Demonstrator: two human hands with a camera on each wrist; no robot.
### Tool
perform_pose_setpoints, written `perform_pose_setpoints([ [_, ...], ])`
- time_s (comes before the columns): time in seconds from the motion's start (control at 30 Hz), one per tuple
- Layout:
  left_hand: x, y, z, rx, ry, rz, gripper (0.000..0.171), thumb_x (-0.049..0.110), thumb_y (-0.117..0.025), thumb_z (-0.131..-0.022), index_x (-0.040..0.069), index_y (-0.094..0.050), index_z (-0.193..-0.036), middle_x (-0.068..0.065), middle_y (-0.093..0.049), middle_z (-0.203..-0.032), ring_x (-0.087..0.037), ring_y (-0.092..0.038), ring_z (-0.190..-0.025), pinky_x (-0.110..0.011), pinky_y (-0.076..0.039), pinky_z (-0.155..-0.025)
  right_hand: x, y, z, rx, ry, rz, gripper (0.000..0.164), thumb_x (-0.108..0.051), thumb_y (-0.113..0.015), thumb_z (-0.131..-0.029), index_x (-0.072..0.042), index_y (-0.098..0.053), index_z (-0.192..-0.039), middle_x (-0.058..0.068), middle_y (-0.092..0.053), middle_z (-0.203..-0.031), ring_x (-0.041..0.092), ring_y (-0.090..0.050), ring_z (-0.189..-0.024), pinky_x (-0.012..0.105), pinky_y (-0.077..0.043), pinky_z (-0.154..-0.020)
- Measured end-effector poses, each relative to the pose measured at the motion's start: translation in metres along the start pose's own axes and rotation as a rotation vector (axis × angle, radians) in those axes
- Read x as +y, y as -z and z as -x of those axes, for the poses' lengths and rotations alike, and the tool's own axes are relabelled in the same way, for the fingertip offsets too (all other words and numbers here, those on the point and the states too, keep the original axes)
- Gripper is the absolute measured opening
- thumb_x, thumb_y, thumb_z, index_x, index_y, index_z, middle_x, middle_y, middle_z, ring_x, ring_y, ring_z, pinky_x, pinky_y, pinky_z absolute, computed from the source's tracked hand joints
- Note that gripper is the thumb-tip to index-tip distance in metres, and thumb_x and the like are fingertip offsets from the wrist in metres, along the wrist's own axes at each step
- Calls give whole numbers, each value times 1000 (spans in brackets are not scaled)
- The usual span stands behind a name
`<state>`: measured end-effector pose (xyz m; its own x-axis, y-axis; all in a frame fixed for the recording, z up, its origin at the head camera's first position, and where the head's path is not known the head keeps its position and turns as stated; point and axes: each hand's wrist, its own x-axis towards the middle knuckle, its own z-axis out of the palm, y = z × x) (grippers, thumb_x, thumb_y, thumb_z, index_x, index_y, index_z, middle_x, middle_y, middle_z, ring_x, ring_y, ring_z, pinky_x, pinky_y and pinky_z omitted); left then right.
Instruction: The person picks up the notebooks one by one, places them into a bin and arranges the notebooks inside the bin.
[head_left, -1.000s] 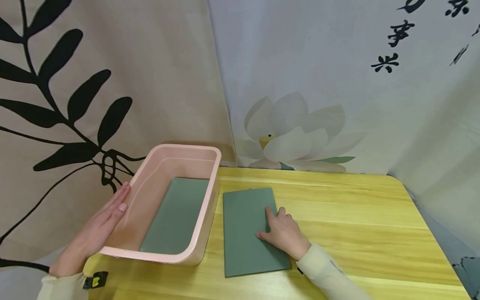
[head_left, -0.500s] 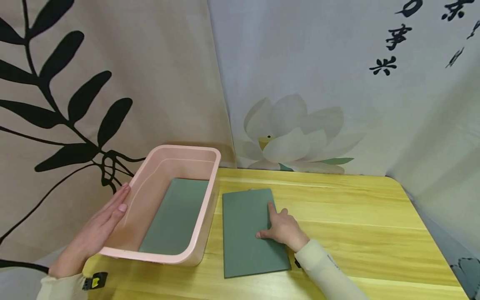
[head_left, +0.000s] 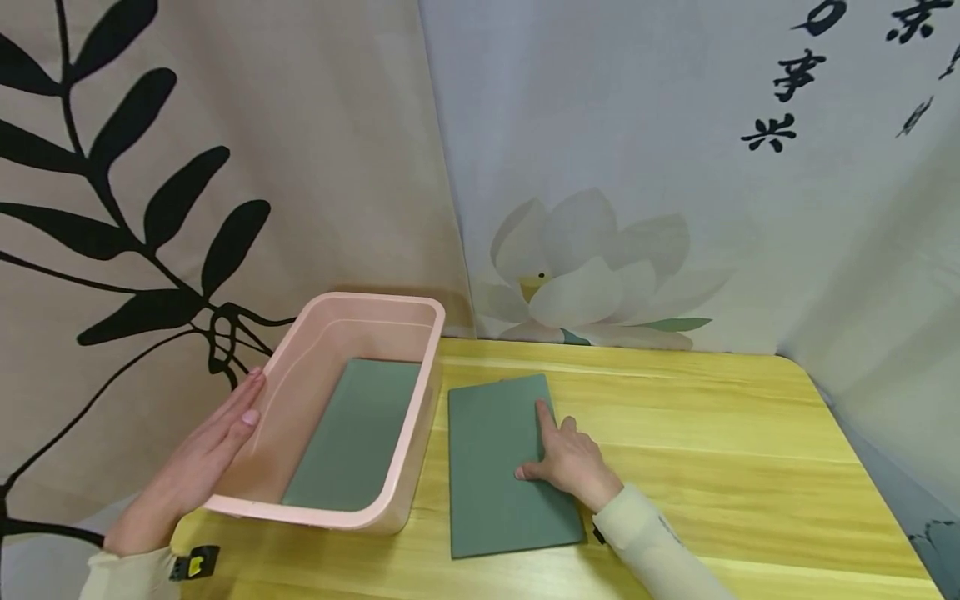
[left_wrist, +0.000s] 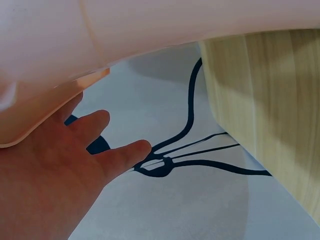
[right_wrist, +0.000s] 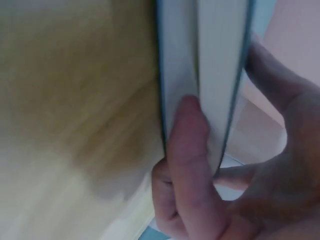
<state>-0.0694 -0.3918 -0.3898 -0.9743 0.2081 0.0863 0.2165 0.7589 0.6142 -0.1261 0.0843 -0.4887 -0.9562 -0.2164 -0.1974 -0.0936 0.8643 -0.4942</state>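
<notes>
A green-covered book (head_left: 498, 467) lies flat on the table, its cream page edges (right_wrist: 220, 70) facing the right wrist camera. My right hand (head_left: 573, 462) holds its right edge: thumb and index finger lie on the cover, other fingers curl against the page edges. A line parts the page block; I cannot tell whether it is one book or two stacked. Left of it stands a pink plastic bin (head_left: 427, 417), with a similar green rectangular thing (head_left: 360, 437) flat on its floor. My left hand (head_left: 198, 454) rests with straight fingers along the bin's left rim.
The yellow wooden table (head_left: 720, 450) extends to the right of the book. Behind it hangs a curtain (head_left: 637, 125) printed with a lotus and characters; another curtain (head_left: 337, 167) with black leaves hangs at the left, close to the bin.
The view shifts slightly with the head. Earlier, the right index finger moved a little along the cover. Bin, book and left hand keep their places.
</notes>
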Motion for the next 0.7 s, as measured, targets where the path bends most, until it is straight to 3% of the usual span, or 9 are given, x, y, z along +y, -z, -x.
perform_pose_setpoints([
  [0.17,-1,0,-1,-3,19,-6,57,26,-30,-115,15,-12,-167,-6,-1,-174,-52,-4,-154,-78,-1,-114,4,-1,-1,-1,8,-52,122,-46,-94,-73,-3,-25,-164,24,-48,-100,24,-46,-58,35,-41,-50],
  [0.27,0,-2,-2,-2,19,-8,57,27,-30,-114,14,-13,-167,-6,-1,-174,-52,-4,-154,-78,-2,-114,8,1,-2,-24,24,-87,119,-44,-93,-75,-2,-25,-164,26,-53,-105,26,-52,-64,38,-47,-57],
  [0.43,1,-3,-3,-5,22,-3,57,27,-30,-114,14,-13,-167,-6,-1,-174,-52,-4,-154,-78,-2,-115,16,4,-2,-50,103,-139,102,-37,-87,-84,-2,-31,-162,30,-64,-127,41,-66,-104,54,-54,-87],
  [0.53,1,-3,-3,-5,26,-4,57,27,-30,-114,14,-13,-167,-6,-1,-174,-51,-4,-154,-77,-2,-115,23,6,-1,-50,145,-192,87,-31,-80,-92,-4,-34,-161,25,-56,-147,44,-57,-129,58,-48,-104],
  [0.7,-1,-2,-2,-2,23,0,57,26,-31,-114,14,-13,-167,-7,-1,-174,-51,-4,-154,-76,-1,-116,33,8,2,-34,226,-304,68,-20,-67,-102,-6,-36,-161,22,-41,-160,43,-40,-145,60,-36,-115],
])
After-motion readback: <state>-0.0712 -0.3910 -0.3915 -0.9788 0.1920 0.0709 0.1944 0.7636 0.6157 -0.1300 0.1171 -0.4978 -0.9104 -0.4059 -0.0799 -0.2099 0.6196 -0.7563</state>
